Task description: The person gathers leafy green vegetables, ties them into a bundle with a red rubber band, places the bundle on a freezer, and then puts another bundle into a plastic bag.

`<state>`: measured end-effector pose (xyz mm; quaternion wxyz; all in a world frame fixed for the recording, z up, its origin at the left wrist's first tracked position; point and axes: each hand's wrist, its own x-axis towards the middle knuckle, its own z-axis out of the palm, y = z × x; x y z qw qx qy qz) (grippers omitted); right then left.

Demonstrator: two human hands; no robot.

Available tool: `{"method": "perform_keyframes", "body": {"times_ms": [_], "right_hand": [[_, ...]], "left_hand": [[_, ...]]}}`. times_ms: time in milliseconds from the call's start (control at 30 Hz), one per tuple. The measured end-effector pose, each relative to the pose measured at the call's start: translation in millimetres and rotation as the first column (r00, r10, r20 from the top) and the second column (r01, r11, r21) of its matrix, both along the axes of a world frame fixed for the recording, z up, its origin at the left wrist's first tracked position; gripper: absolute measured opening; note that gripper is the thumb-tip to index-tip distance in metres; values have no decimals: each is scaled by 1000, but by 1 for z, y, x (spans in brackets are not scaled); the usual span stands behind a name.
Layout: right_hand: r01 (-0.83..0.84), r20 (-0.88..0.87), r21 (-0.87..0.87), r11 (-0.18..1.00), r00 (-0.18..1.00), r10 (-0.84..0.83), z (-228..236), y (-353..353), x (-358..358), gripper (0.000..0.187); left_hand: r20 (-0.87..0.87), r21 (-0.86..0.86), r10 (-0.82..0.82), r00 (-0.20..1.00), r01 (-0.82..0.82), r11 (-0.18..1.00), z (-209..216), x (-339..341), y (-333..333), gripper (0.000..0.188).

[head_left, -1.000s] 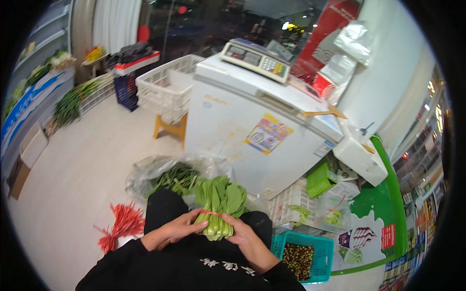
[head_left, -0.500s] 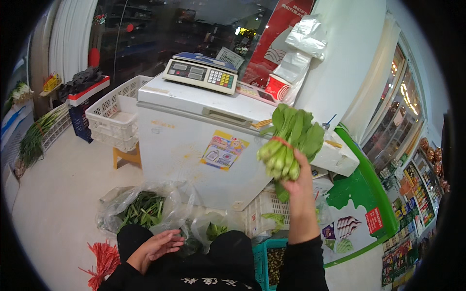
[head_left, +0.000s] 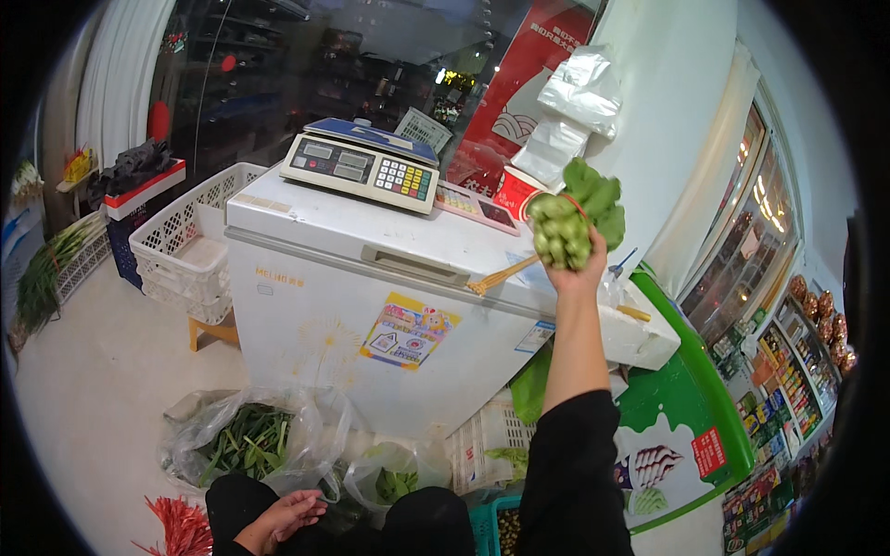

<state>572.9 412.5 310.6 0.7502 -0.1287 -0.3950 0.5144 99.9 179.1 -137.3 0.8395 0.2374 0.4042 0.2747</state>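
A bunch of leafy greens with thick pale stalks [head_left: 562, 232], bound by a red tie, is gripped in my right hand [head_left: 579, 269]. I hold it up at the freezer's right end, its stalk ends facing me and the leaves pointing away. My left hand [head_left: 286, 519] rests low over my lap with loosely bent fingers and nothing visible in them. Just beyond that hand stand a clear plastic bag of long green leaves [head_left: 248, 443] and a smaller bag of greens [head_left: 397, 482]. Red plastic strings [head_left: 181, 524] lie to its left.
A white chest freezer [head_left: 315, 287] stands ahead with a scale [head_left: 360, 171] on top. Clear plastic bags [head_left: 582, 93] hang at the right wall, above a red and white tub [head_left: 515, 192]. A white crate [head_left: 190, 255] sits left of the freezer; a teal basket [head_left: 482, 528] is by my right knee.
My right hand has raised the bunch and tilted it, so its stalk ends now face me. The left hand's fingers have drawn closer together. The view has shifted slightly.
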Motion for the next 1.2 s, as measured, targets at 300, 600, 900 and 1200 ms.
{"method": "perform_keyframes", "body": {"times_ms": [300, 600, 900, 1200], "right_hand": [[-371, -100, 443, 817, 884, 456, -104, -81, -18, 64], [-198, -540, -237, 951, 840, 40, -295, -244, -104, 65], [179, -551, -442, 879, 719, -423, -343, -289, -20, 60], [285, -557, -528, 800, 595, -580, -371, -294, 36, 64]], "left_hand": [[-28, 17, 25, 999, -25, 1000, -4, 4, -1, 38], [-63, 86, 93, 994, -87, 992, 1, -15, -6, 37], [-366, 813, 525, 769, -9, 582, 75, -97, -56, 33], [-685, 644, 707, 175, 599, 476, 73, -77, -104, 50]]}}
